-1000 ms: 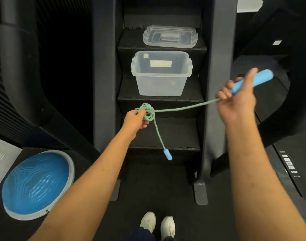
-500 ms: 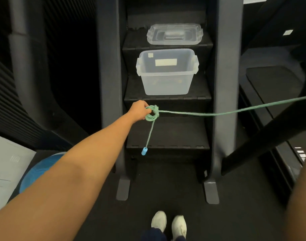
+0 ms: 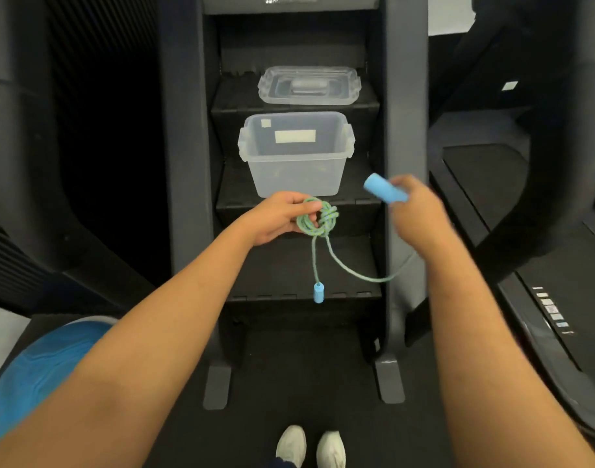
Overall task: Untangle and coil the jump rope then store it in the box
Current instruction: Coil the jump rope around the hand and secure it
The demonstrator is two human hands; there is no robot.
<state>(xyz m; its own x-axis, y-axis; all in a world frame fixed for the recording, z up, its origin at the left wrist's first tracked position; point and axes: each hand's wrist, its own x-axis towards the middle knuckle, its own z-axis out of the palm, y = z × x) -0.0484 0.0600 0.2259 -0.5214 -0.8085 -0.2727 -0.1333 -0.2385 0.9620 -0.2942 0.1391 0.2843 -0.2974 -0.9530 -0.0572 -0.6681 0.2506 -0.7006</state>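
A dark stepped machine (image 3: 296, 265) with two tall uprights filled the middle of the view, its black steps rising away from the person who stood before it. A black treadmill (image 3: 525, 231) lay to the right, and a blue half-dome balance trainer (image 3: 36, 373) sat on the floor at lower left. On an upper step stood a clear plastic box (image 3: 296, 153), open and with a pale label on its far wall; its clear lid (image 3: 309, 85) lay on the step above. Two bare forearms reached forward. The left hand (image 3: 276, 217) was closed around a small bundle of green jump rope (image 3: 318, 220), held in the air just below and in front of the box. From the bundle one strand hung straight down to a small blue handle (image 3: 318, 292), and another strand drooped in a slack curve toward the right. The right hand (image 3: 414, 211), blurred, was wrapped around the other blue handle (image 3: 384, 192), near the right upright. White shoes (image 3: 309, 445) showed at the bottom edge.
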